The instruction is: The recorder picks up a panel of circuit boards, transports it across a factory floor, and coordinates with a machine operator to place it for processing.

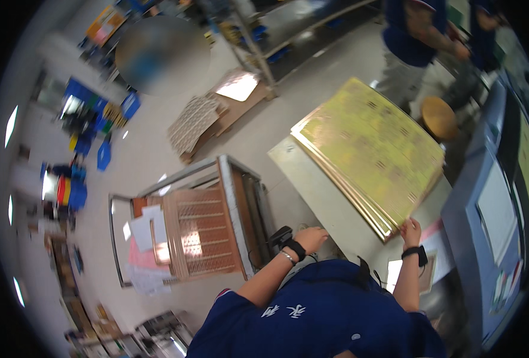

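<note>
A stack of yellow-gold, copper-edged sheets (pixel 369 143) lies on a pale table (pixel 312 179) in front of me to the right. The top sheet carries faint rows of small dark marks. At the near corner of the stack is my right hand (pixel 411 231), its fingers bent and slightly apart, seemingly touching the sheets' edge; no firm hold shows. My left hand (pixel 313 239) hovers beside the table's near left edge, away from the stack. Its fingers are loosely extended and nothing shows in them. Dark bands circle both wrists.
To the left stands a metal-framed cart (pixel 224 179) with copper-coloured panels (pixel 201 232) and loose papers (pixel 148 230). Beyond it, a low wooden platform (pixel 240 110) bears patterned sheets. A blue-grey machine (pixel 479 209) borders the table's right. Two people stand at the far right near a round stool (pixel 438 118).
</note>
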Demonstrator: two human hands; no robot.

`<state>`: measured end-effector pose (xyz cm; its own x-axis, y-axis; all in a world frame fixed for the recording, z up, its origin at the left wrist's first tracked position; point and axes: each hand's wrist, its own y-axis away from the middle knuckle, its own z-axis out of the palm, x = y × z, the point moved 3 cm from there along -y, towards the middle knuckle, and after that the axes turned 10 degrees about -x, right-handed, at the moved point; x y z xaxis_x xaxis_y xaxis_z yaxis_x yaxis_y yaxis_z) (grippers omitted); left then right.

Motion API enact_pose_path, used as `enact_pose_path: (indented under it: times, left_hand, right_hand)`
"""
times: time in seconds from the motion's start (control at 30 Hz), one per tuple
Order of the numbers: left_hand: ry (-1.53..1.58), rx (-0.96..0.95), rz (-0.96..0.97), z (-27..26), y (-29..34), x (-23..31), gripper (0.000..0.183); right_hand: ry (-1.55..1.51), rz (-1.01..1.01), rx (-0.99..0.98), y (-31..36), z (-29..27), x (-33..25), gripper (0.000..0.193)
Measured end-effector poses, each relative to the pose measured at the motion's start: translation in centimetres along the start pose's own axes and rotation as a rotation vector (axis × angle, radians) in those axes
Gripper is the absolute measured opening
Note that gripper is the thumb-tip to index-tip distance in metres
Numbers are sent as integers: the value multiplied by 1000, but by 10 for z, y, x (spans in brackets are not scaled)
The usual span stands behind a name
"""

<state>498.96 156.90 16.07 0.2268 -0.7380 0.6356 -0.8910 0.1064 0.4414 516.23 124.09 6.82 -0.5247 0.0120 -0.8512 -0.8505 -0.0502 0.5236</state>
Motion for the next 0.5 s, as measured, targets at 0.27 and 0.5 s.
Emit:
enact_pose_path:
  times: [0.27, 0.5]
  left_hand:
    - [-9, -46, -60, 4, 18, -10, 19]
    - [55, 185, -242, 18, 70, -22, 18]
  right_hand:
    - [286, 21, 26, -14, -4, -4, 29]
    - [928, -835, -71, -6, 53, -41, 33]
